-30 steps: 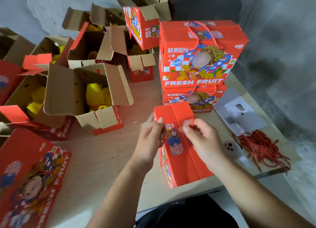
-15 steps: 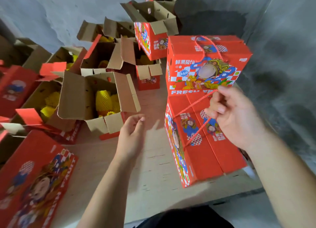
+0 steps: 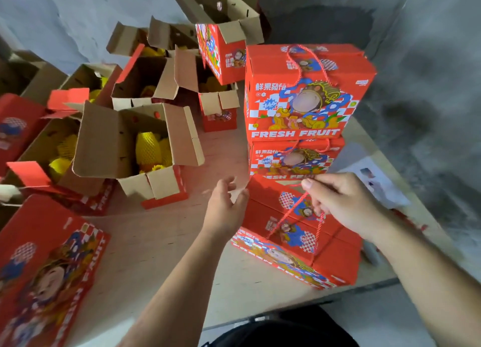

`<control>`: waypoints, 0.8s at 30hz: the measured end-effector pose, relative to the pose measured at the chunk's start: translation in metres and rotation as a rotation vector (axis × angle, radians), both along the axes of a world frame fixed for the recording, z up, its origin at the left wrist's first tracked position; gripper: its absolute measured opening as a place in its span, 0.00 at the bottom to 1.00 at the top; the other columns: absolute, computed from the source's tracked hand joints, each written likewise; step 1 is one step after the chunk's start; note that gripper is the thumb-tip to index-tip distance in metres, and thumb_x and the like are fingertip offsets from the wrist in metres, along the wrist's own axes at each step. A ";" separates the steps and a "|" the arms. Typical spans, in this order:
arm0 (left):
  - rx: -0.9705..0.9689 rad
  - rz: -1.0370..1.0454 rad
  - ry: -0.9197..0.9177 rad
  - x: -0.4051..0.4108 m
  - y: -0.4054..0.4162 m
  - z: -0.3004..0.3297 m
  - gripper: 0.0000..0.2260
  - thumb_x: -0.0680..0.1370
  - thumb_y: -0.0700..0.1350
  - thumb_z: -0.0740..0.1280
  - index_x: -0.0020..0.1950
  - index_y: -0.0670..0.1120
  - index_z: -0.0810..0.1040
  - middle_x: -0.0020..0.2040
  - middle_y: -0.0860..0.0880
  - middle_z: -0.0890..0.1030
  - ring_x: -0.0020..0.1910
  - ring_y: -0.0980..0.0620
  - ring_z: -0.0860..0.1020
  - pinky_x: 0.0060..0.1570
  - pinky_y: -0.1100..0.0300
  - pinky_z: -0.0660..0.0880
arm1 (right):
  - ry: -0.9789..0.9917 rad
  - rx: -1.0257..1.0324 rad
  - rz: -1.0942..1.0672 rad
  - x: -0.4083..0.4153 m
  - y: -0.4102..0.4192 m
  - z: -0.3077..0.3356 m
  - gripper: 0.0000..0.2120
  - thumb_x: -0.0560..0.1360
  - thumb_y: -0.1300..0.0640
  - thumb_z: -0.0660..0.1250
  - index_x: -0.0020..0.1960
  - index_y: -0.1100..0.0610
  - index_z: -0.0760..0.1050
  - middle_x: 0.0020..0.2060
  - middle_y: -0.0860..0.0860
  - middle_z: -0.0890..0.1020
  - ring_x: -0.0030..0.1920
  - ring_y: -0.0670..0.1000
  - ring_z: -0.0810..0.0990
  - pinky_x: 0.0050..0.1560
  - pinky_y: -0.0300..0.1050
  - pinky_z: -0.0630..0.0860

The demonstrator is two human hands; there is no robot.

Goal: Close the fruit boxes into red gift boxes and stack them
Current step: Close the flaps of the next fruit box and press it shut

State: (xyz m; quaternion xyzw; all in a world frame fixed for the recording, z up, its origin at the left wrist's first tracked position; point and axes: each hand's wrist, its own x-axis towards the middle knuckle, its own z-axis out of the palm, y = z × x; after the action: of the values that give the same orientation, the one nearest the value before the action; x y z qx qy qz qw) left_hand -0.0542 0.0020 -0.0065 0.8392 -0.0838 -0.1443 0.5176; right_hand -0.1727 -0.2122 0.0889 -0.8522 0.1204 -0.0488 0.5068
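Your right hand (image 3: pixel 343 203) pinches the red cord handle (image 3: pixel 294 214) of a closed red gift box (image 3: pixel 294 245) at the desk's (image 3: pixel 156 242) near right edge, just in front of a stack of two closed boxes (image 3: pixel 304 107). Your left hand (image 3: pixel 225 206) hangs released, fingers relaxed, beside the box's left end. Open boxes (image 3: pixel 135 148) holding yellow netted fruit (image 3: pixel 148 148) crowd the left side.

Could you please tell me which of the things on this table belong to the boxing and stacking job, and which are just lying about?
Part of the job:
- closed box, its rope handle pinched by the right hand
- left hand, open beside it
- stack of two closed boxes
- open boxes of yellow fruit

Lying about:
- printed papers
- flat red box
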 end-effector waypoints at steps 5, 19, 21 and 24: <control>0.193 -0.147 0.096 0.009 -0.028 -0.018 0.31 0.76 0.62 0.74 0.74 0.50 0.72 0.57 0.52 0.84 0.55 0.50 0.84 0.59 0.50 0.80 | 0.335 -0.546 -0.253 -0.040 -0.023 -0.089 0.36 0.76 0.28 0.62 0.77 0.47 0.65 0.74 0.57 0.70 0.75 0.59 0.67 0.72 0.53 0.66; -0.031 0.151 0.085 -0.032 -0.030 -0.033 0.19 0.78 0.52 0.75 0.68 0.56 0.78 0.48 0.58 0.85 0.47 0.60 0.84 0.47 0.63 0.80 | 0.205 -0.095 -0.169 -0.030 -0.086 -0.125 0.36 0.75 0.47 0.76 0.78 0.40 0.64 0.66 0.45 0.64 0.73 0.49 0.66 0.71 0.48 0.66; -0.158 0.323 0.143 -0.056 -0.025 -0.032 0.21 0.78 0.51 0.75 0.70 0.55 0.76 0.50 0.58 0.86 0.47 0.63 0.84 0.45 0.67 0.79 | 0.222 0.005 -0.160 -0.029 -0.092 -0.124 0.39 0.72 0.43 0.78 0.77 0.37 0.63 0.67 0.44 0.67 0.71 0.48 0.71 0.69 0.49 0.71; -0.348 0.757 0.371 -0.103 -0.034 -0.028 0.34 0.77 0.56 0.75 0.79 0.51 0.65 0.70 0.48 0.77 0.59 0.57 0.80 0.55 0.63 0.75 | 0.353 0.297 -0.280 -0.024 -0.090 -0.114 0.49 0.58 0.36 0.84 0.74 0.36 0.63 0.67 0.47 0.76 0.60 0.51 0.83 0.56 0.58 0.82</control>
State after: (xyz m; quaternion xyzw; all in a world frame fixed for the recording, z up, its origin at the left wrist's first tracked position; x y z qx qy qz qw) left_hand -0.1568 -0.0317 -0.0342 0.6712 0.2999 -0.0764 0.6736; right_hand -0.1963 -0.3027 -0.0250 -0.7390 0.3292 0.0490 0.5858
